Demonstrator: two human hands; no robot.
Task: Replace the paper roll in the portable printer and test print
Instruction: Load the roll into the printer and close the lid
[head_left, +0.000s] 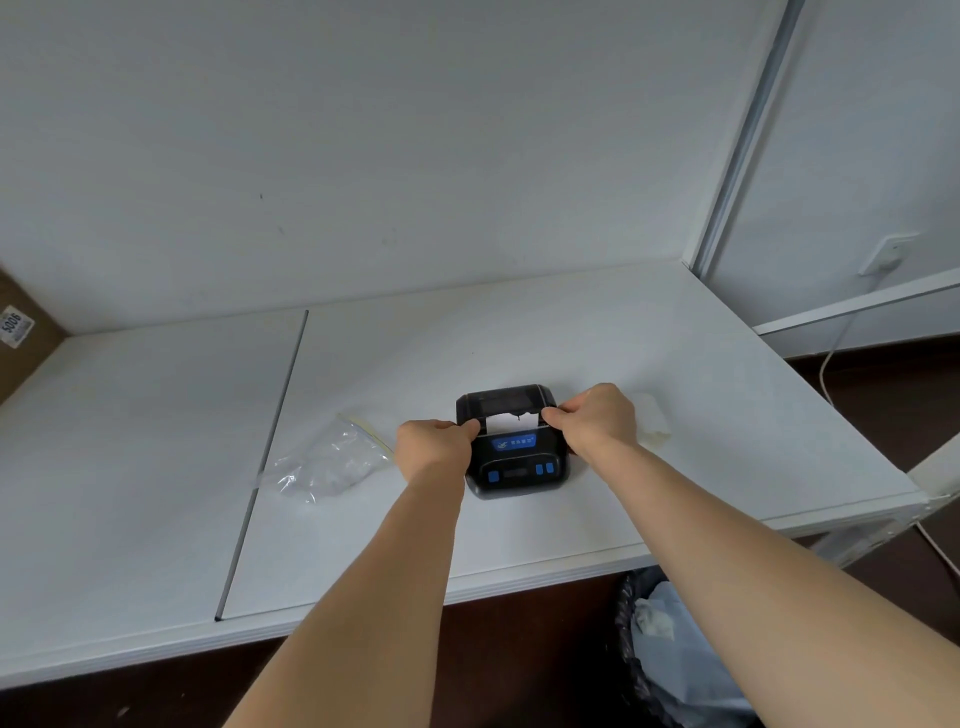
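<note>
Two bare forearms are stretched from the bottom edge toward the small black portable printer with blue buttons (515, 457), which sits on the white table (675, 364) near its front edge. The left hand (435, 448) and right hand (597, 418) are curled at the printer's two sides, fingertips pinching at the corners of a white paper strip (506, 422) that shows at the slot.

A fresh roll seems already loaded, since a crumpled clear plastic bag (332, 460) lies to the left and a white paper roll (653, 420) lies just beyond the right hand. Whether the lid is fully latched cannot be told. Closing it and the test print appear still to be done.
</note>
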